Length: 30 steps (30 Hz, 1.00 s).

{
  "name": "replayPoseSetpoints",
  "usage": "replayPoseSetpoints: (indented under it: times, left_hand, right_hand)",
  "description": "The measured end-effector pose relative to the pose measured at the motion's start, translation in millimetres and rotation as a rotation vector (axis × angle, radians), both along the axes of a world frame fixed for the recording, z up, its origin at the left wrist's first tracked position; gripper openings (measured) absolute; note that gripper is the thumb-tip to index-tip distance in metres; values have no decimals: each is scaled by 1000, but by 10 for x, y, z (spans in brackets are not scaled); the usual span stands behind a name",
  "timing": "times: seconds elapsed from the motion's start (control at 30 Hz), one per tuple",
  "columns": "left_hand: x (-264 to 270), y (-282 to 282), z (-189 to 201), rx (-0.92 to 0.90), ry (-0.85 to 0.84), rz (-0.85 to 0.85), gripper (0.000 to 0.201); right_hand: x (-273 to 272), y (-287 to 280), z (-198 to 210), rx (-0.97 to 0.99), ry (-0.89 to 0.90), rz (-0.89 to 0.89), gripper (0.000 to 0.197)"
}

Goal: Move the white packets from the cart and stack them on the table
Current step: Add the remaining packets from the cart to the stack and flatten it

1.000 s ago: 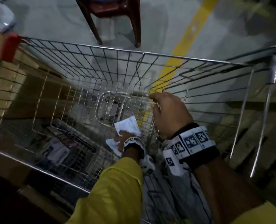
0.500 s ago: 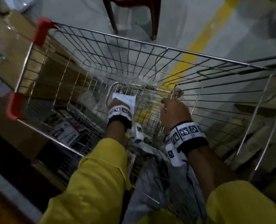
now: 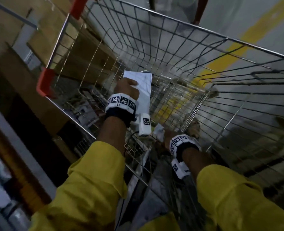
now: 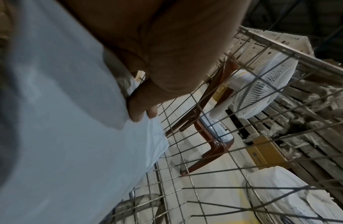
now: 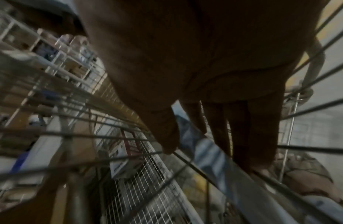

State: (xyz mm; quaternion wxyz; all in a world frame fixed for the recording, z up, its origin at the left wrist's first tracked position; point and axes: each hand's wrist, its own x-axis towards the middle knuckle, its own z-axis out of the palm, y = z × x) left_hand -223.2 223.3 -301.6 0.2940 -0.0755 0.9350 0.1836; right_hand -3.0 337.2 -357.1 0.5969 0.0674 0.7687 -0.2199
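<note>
My left hand (image 3: 127, 87) grips a white packet (image 3: 143, 88) and holds it above the floor of the wire cart (image 3: 171, 20), near the cart's left side. In the left wrist view its fingertips (image 4: 140, 112) curl over the packet (image 4: 61, 128), which fills the left half of that picture. My right hand (image 3: 167, 139) is low in the near end of the cart, beside another white packet (image 3: 159, 130). In the right wrist view the right hand (image 5: 205, 144) has straight fingers (image 5: 241, 144) pointing down onto a pale packet (image 5: 208, 150); it holds nothing.
Red bumpers (image 3: 45, 83) cap the cart's left corners. Cardboard boxes (image 3: 13, 67) stand to the left of the cart. Beyond it are a brown chair (image 4: 210, 136), a white fan (image 4: 262, 87) and a yellow floor line (image 3: 247, 39). A white bundle (image 4: 293, 201) lies outside the mesh.
My left hand has lifted the white packet up and to the left. My right hand has let go of the cart's inner wire frame and dropped lower into the cart.
</note>
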Motion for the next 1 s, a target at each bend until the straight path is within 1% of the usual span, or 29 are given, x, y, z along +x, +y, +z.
replayPoseSetpoints:
  times: [0.1, 0.17, 0.2, 0.23, 0.3, 0.37, 0.43, 0.47, 0.5, 0.57, 0.63, 0.73, 0.77, 0.83, 0.93, 1.0]
  left_hand:
    - [141, 11, -50, 48, -11, 67, 35]
    - [193, 29, -17, 75, -25, 109, 37]
    - [223, 47, 29, 73, -34, 121, 37]
    - [245, 61, 59, 90, -30, 129, 37]
    - [260, 108, 195, 119, -12, 142, 36]
    - [251, 156, 400, 153, 33, 145, 35]
    - [238, 191, 659, 184, 94, 139, 34]
    - [241, 200, 797, 196, 117, 134, 34]
    - [247, 198, 942, 217, 146, 127, 34]
    - [282, 178, 1241, 250, 190, 111, 34]
    - [346, 141, 1554, 282, 213, 109, 34]
    - [520, 45, 2024, 302, 255, 110, 37]
    - [591, 12, 2175, 313, 275, 104, 38]
    - [759, -56, 2470, 317, 306, 94, 39]
    - [1032, -156, 2864, 340, 351, 97, 40]
    - [1190, -187, 3040, 356, 375, 106, 41]
  right_hand:
    - [15, 57, -107, -19, 35, -76, 49]
    - [-46, 67, -56, 2, 38, -77, 48]
    - [-104, 85, 37, -10, 28, -122, 50]
    - [-179, 119, 100, -27, 67, -195, 49]
    - [-372, 170, 235, -24, 181, -372, 39]
    - [-531, 225, 411, -20, 259, -507, 29]
    - [-623, 303, 657, -38, 347, -603, 34]
    - [-654, 331, 794, -50, 394, -611, 31]
    - [-684, 366, 954, -59, 457, -582, 19]
    - [-703, 396, 1214, -40, 523, -543, 35]
    - [-679, 409, 1503, -38, 567, -562, 38]
    - [-524, 437, 1939, -20, 630, -723, 23]
    - [-452, 437, 2095, 13, 649, -750, 18]
    - [-288, 419, 2390, 80, 742, -791, 10]
    - [-39, 355, 2865, 130, 875, -801, 20]
    - [79, 327, 3117, 146, 949, -752, 29]
